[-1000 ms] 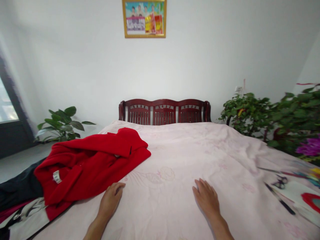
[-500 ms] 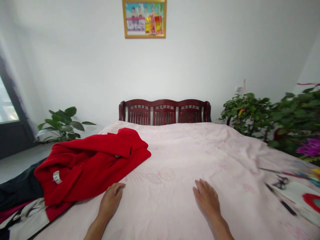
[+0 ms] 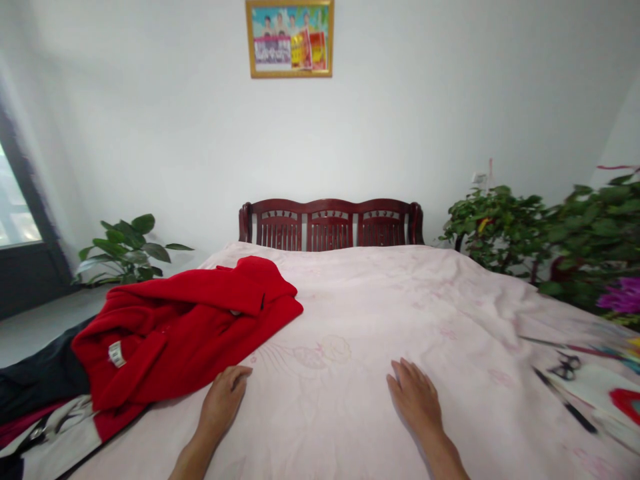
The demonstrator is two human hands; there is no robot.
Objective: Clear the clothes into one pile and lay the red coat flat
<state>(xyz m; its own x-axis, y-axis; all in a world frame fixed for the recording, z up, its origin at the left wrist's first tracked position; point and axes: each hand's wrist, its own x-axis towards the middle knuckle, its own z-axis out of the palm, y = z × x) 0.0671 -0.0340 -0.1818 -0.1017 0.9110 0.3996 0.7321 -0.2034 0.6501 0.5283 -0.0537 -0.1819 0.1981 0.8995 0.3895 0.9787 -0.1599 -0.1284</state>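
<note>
My left hand (image 3: 223, 399) rests on the pale pink patterned sheet (image 3: 320, 420), its fingers loosely extended and nothing in them. Just beyond and to its left lies a red coat (image 3: 200, 333), spread out with a white label showing inside the collar. My right hand (image 3: 414, 395) lies palm down on the same sheet, fingers slightly apart and holding nothing. A wide stretch of cloth separates the two hands. Dark trousers (image 3: 43, 373) and a white garment (image 3: 65, 433) with a dark strap lie partly under the coat.
On the right lie a knife (image 3: 565, 400), scissors (image 3: 566, 365) and a red-rimmed item (image 3: 626, 404), partly cut off. A dark wooden backrest (image 3: 330, 225) stands against the wall. Potted plants flank both sides, one leafy at left (image 3: 127, 247) and bushier greenery at right (image 3: 500, 227).
The view has shifted very slightly. Both hands and the clothes stay where they were on the sheet.
</note>
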